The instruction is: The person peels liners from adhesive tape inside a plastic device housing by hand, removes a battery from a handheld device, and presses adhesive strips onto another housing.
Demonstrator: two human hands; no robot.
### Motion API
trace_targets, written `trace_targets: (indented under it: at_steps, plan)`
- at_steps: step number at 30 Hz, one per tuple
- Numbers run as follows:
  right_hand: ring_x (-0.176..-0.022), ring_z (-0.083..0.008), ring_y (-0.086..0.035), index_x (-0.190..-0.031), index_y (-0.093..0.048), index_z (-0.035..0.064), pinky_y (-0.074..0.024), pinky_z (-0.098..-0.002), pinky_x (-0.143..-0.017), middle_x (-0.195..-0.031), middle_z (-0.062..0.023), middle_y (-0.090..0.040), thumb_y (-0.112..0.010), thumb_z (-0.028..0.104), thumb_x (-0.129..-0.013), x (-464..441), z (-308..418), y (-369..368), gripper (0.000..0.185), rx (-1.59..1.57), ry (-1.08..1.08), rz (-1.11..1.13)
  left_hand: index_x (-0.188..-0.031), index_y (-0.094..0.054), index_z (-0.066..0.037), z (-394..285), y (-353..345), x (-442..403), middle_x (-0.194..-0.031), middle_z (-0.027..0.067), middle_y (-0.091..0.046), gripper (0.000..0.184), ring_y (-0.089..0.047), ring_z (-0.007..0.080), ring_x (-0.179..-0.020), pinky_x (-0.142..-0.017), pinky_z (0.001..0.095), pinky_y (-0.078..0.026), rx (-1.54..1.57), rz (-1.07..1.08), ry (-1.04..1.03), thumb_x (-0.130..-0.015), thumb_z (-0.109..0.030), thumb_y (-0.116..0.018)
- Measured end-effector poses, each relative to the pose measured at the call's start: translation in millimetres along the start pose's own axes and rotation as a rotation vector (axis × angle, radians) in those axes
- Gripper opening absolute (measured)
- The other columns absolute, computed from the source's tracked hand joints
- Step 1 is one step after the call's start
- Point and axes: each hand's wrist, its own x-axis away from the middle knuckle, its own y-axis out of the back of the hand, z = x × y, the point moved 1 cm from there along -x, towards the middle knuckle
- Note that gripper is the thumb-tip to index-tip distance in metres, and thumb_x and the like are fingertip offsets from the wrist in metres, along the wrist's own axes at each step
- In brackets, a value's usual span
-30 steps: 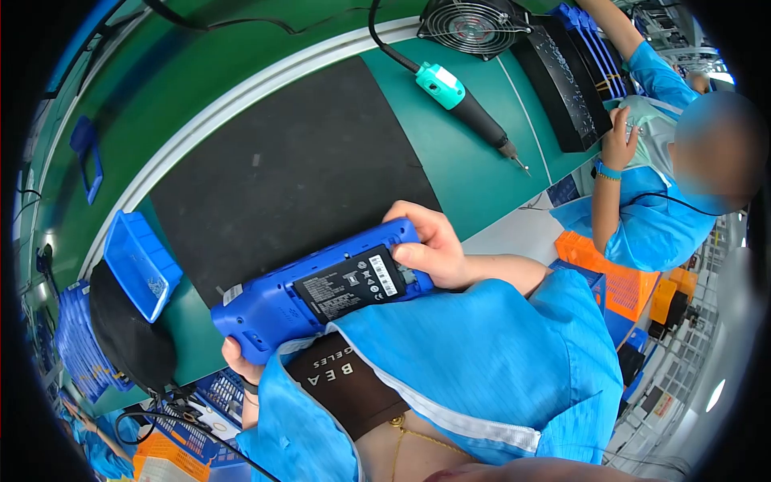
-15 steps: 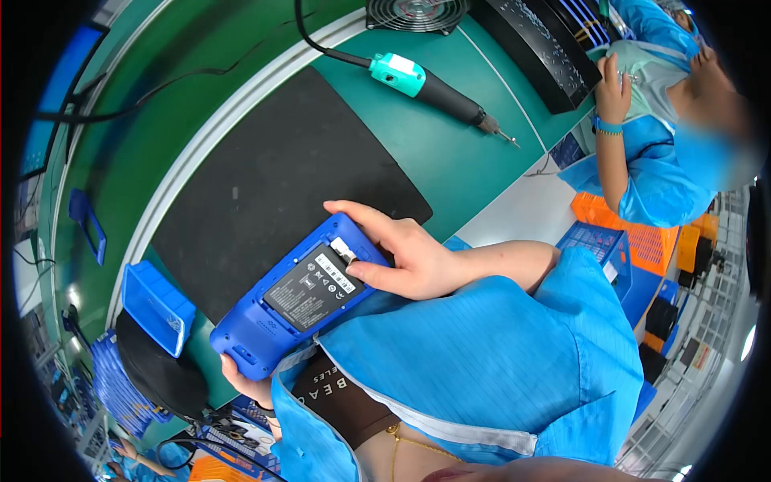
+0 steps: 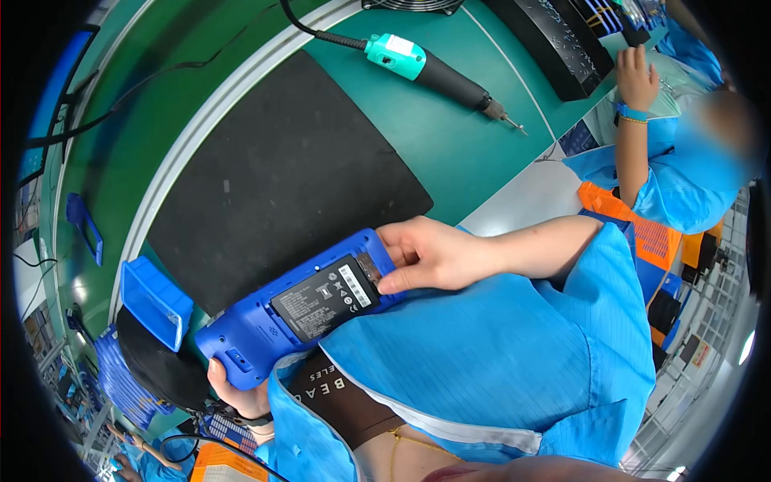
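Observation:
A blue handheld device [image 3: 241,325], back side up, lies tilted between my two hands. In its open back sits a black battery [image 3: 317,301] with a white barcode label. My left hand [image 3: 237,390] holds the lower left end, thumb on the edge and the other fingers mostly hidden beneath. Around the upper right end closes my right hand [image 3: 430,255]. Its thumb touches the device beside the battery's end, by a small dark brownish area [image 3: 369,267], and the other fingers reach the far edge.
A black mat [image 3: 281,177] covers part of the green bench. Beyond it lies a teal and black electric screwdriver [image 3: 434,76]. At left are a blue bin [image 3: 157,301] and a blue frame-like part [image 3: 84,229]. Another person [image 3: 666,153] works at the right, near a long black box [image 3: 554,44].
The device has turned flatter and its upper end has shifted right and down. My right hand moved with it. The white piece by its thumb no longer shows; a dark brownish area does.

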Motion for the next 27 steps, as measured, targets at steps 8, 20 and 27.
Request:
trace_targets:
  at_steps: [8, 20, 27]
  plan:
    - [-0.100, -0.0129, -0.059, -0.112, -0.051, -0.0034, -0.0487, -0.0272, -0.086, -0.106, -0.0126, -0.064, -0.064, 0.005, -0.085, 11, -9, -17, 0.031, -0.118, 0.043, -0.066, -0.119, -0.052, -0.001, 22, 60, -4, -0.113, 0.0131, -0.060, 0.055, -0.058, 0.0250, -0.101, -0.091, 0.0385, -0.045, -0.127, -0.019, -0.067, -0.086, -0.045, -0.053]
    - [-0.082, -0.0116, -0.060, -0.111, -0.046, -0.0013, -0.0501, -0.0270, -0.070, -0.097, -0.0094, -0.061, -0.055, 0.018, -0.092, -11, 23, 0, 0.029, 0.298, 0.252, -0.332, -0.128, -0.040, 0.002, 28, -27, -9, -0.120, 0.0168, -0.054, 0.063, -0.055, 0.0263, -0.110, -0.094, 0.0397, -0.045, -0.039, 0.108, 0.130, -0.081, -0.033, -0.062]
    - [-0.063, -0.0143, -0.062, -0.106, -0.043, -0.0003, -0.0517, -0.0268, -0.051, -0.091, -0.0129, -0.061, -0.054, 0.011, -0.088, -9, 1, -2, 0.024, -0.099, 0.376, -0.269, -0.127, -0.042, 0.002, 40, -16, -6, -0.117, 0.0166, -0.055, 0.065, -0.057, 0.0262, -0.107, -0.091, 0.0392, -0.047, 0.075, 0.188, 0.157, -0.079, -0.034, -0.064]
